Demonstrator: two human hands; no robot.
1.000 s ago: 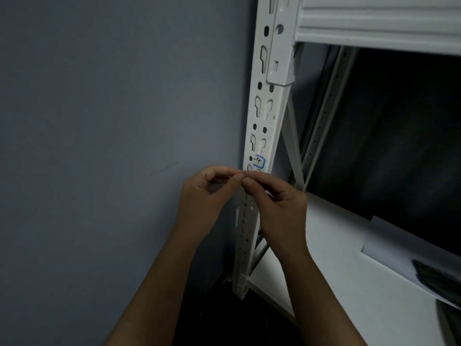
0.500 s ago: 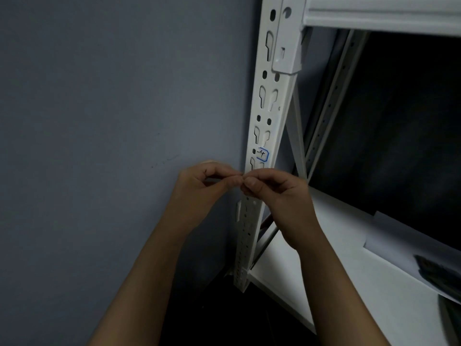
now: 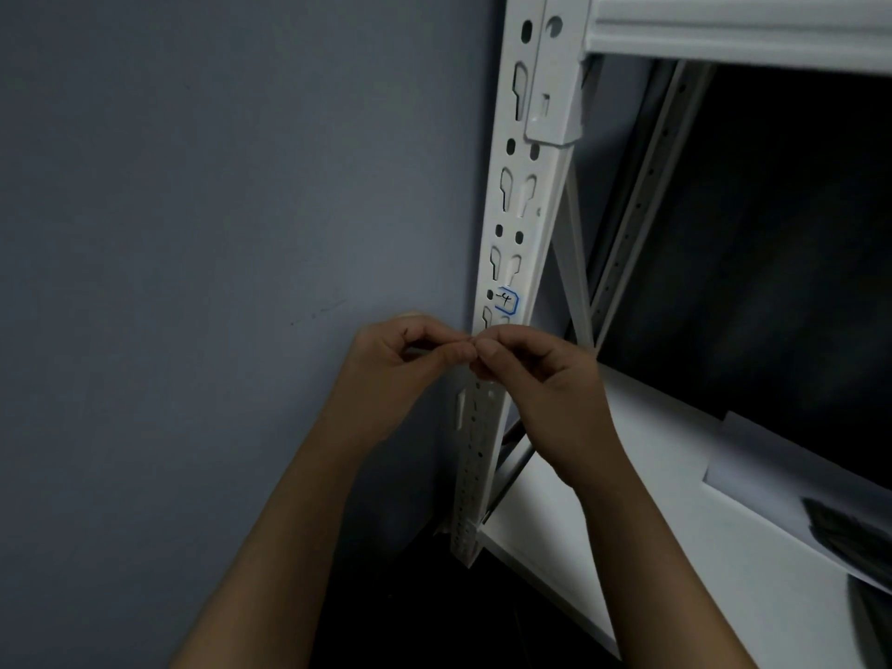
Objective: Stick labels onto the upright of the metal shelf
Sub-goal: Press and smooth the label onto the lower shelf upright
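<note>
Left hand [image 3: 403,366] and right hand [image 3: 540,379]: raised side by side in front of the upright [image 3: 519,219], fingertips pinched and meeting at centre; whatever sits between them is too small to tell. Upright: white metal post with keyhole slots, standing tilted in view, lower stretch passing behind the hands. Label [image 3: 507,300]: white, blue-bordered, handwritten mark, stuck on the upright just above the hands. Beam [image 3: 738,31]: white, hooked into the upright at top right. Shelf board [image 3: 651,499]: white, to the right, near the right forearm. Paper sheet [image 3: 772,470]: lying on the board at far right. Wall [image 3: 217,234]: grey-blue, left of the upright.
</note>
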